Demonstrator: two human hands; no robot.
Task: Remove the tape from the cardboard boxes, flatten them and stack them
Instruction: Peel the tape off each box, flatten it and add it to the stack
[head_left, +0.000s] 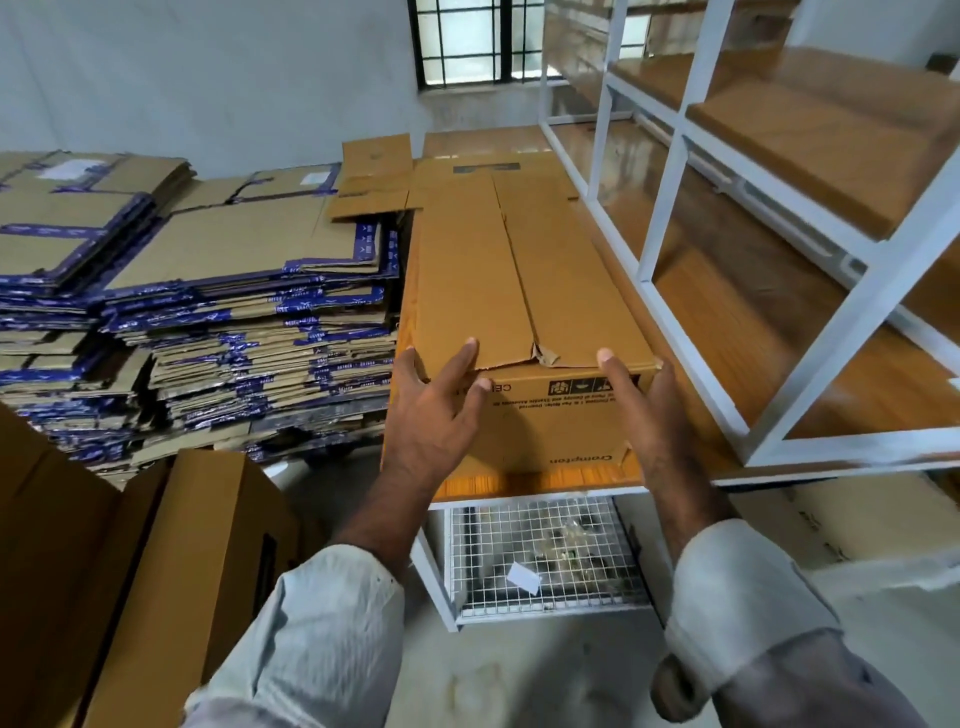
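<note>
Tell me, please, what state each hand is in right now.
Left hand: open, straight fingers touching the near left corner of the cardboard box.
Right hand: open, fingers touching its near right corner.

A white rack (670, 171) with wooden shelves rises at right. Under the desk (519, 480) hangs a wire basket (571, 525) holding a paper scrap (523, 577). A barred window (467, 41) is behind.

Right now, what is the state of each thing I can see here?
Long cardboard box: not flattened, top flaps closed, seam torn at near end.
Left hand: fingers straight, touching the box's near end.
Right hand: fingers straight, touching its near right corner.
Flattened cartons: stacked, blue tape on them.
Wire basket: holds scraps.
</note>
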